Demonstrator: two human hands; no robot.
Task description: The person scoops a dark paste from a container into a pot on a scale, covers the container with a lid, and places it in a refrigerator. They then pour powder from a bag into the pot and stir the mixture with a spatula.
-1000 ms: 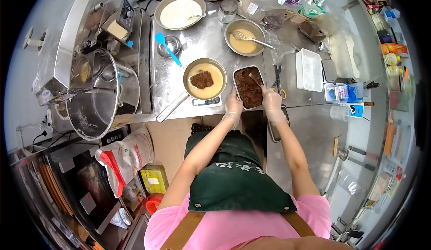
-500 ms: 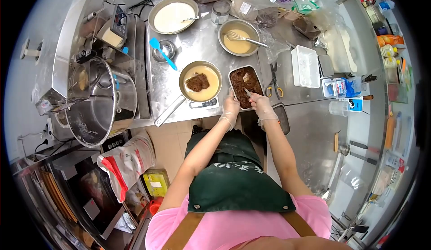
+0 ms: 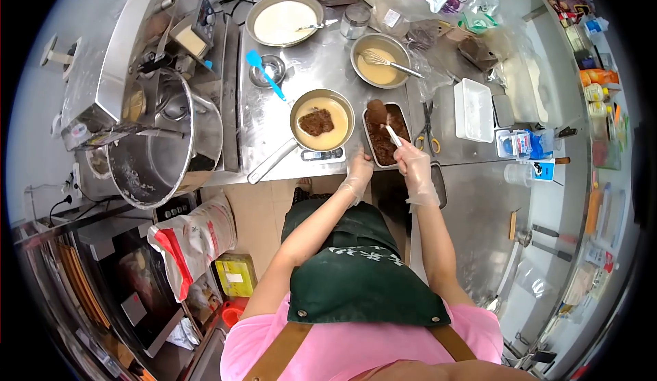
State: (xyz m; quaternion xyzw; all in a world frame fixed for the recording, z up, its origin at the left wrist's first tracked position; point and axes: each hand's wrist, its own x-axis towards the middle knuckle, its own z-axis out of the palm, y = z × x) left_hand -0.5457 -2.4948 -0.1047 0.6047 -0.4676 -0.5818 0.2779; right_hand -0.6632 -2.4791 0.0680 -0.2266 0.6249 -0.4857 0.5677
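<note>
the right hand (image 3: 415, 167), in a clear glove, has its fingers closed narrowly round the white handle of a tool (image 3: 393, 135); the tool's head is over the 11 o'clock part of the tin (image 3: 367, 135), covered by a lump of brown paste (image 3: 376, 113). more paste lies in the tin, near the front edge of the steel table (image 3: 267, 117). the left hand (image 3: 360, 169), also gloved, is at the tin's 7 o'clock side, fingertips at its rim; i cannot tell how firmly, or whether, they grip.

from the tin, the pan (image 3: 274, 161) is between 9 and 10 o'clock, on a scale (image 3: 327, 155), with brown stuff in pale liquid. at 10 o'clock, farther off, a blue spatula (image 3: 265, 74) lies across a small bowl (image 3: 275, 80). a wide bowl (image 3: 250, 22) of white liquid is between 10 and 11. at 12 a whisk (image 3: 390, 61) rests in a bowl (image 3: 354, 63) of pale liquid. scissors (image 3: 428, 135) lie at 3, and a white tub (image 3: 473, 111) is between 2 and 3.
</note>
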